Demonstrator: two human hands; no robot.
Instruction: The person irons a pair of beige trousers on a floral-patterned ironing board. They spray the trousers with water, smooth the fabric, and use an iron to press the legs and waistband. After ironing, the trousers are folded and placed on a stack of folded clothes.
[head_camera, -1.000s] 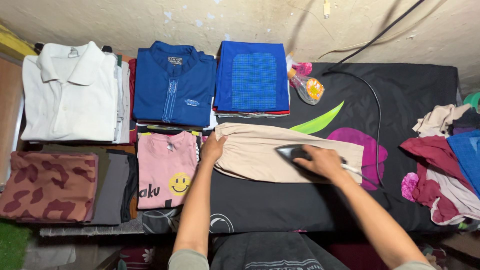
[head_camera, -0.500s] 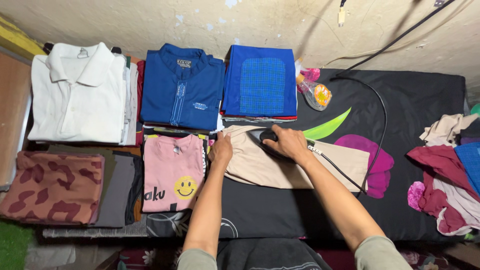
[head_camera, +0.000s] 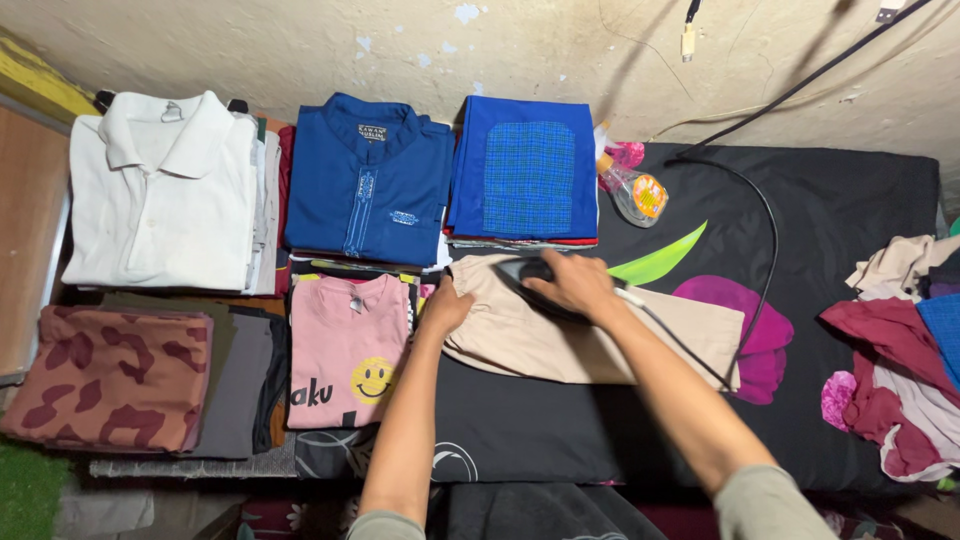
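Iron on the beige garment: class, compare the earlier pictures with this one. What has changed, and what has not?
The right hand slid the iron leftward across the beige garment to its left end, keeping its grip. The left hand stayed pressing the garment's left edge. The folded stacks, including the pink shirt, did not move.

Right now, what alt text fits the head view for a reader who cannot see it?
A right hand presses a dark iron onto a folded beige garment on a black padded surface, while the left hand holds the garment's edge. Folded shirts are stacked to the left.
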